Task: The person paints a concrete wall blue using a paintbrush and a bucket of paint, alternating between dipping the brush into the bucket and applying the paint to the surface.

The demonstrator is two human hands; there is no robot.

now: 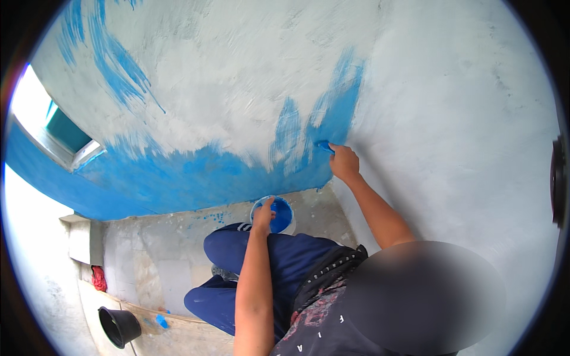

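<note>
My right hand [345,162] is closed round the handle of a paintbrush [324,146]. The brush's blue end touches the wall where wet-looking blue paint [339,115] runs upward in strokes near the corner. My left hand [263,215] grips the rim of a white bucket [288,227] that stands by my knee, close to the wall's foot. Blue paint [279,215] shows inside the bucket. Above a ragged blue band along the bottom, the wall [219,77] is pale grey-white, with more blue streaks at the upper left.
A pale side wall [451,118] meets the painted one at my right. Blue drips [217,217] spot the concrete floor. At the left are a window opening [68,127], a red cloth [98,279], a black bucket [119,326] and a blue scrap [161,321].
</note>
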